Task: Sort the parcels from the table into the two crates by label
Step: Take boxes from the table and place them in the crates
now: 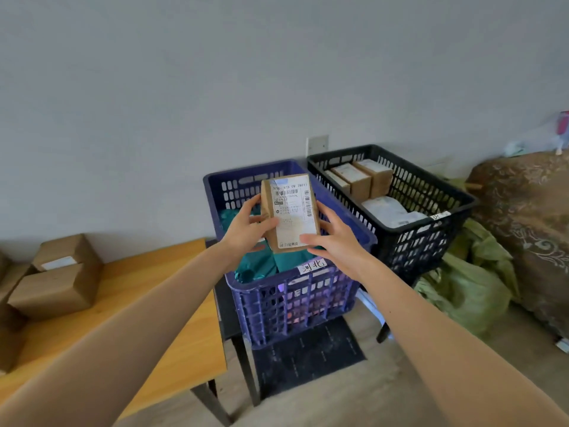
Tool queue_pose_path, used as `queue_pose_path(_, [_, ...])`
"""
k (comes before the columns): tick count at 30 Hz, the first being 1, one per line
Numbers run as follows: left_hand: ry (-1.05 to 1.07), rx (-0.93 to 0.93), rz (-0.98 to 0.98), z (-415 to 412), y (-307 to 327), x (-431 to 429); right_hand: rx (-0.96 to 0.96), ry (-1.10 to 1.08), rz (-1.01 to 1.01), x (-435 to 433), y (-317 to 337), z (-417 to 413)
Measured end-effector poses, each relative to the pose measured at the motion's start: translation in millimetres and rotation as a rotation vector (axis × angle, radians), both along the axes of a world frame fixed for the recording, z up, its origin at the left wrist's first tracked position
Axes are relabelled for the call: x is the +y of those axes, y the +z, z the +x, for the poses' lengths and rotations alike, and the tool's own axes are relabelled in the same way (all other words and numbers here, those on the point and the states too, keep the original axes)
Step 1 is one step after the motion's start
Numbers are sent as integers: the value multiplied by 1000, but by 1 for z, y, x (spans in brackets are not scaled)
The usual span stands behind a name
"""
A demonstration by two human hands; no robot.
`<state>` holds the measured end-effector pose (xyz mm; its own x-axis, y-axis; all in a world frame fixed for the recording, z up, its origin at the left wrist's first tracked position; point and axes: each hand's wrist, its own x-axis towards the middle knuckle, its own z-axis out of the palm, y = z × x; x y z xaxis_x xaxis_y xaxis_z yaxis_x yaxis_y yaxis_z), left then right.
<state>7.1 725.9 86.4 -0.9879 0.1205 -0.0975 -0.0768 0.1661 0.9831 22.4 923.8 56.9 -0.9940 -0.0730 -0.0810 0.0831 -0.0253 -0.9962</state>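
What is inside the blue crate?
Teal mailer bags lie there. The cardboard parcel, in left hand and right hand, covers the middle; deeper contents are hidden.

Labelled brown parcel (289, 212) upright above blue crate (295, 300)

A lived-in room used for parcel sorting; patterned sofa (529, 223); wall socket (317, 144); labelled crates (295, 291).
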Motion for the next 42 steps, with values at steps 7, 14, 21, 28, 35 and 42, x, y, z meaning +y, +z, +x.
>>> queue_pose_path(7, [68,91,-107,-51,-15,13,-43,39,10,20,-19,-44])
queue_pose_path(14, [-43,131,-374,-109,-36,8,-210,192,141,27,-38,-98])
queue_pose_path(21, [-306,208,-630,-140,-58,2,-318,326,268,45,-50,-137])
queue_pose_path(28, [-484,331,-931,-142,-67,0,-421,574,407,41,-60,-172])
queue_pose_path(35, [-581,203,-1022,-123,-73,8,-359,841,626,6,-80,-192])
queue_pose_path(42, [-624,55,-1196,-117,-87,0,-414,1056,599,-29,-102,-196])
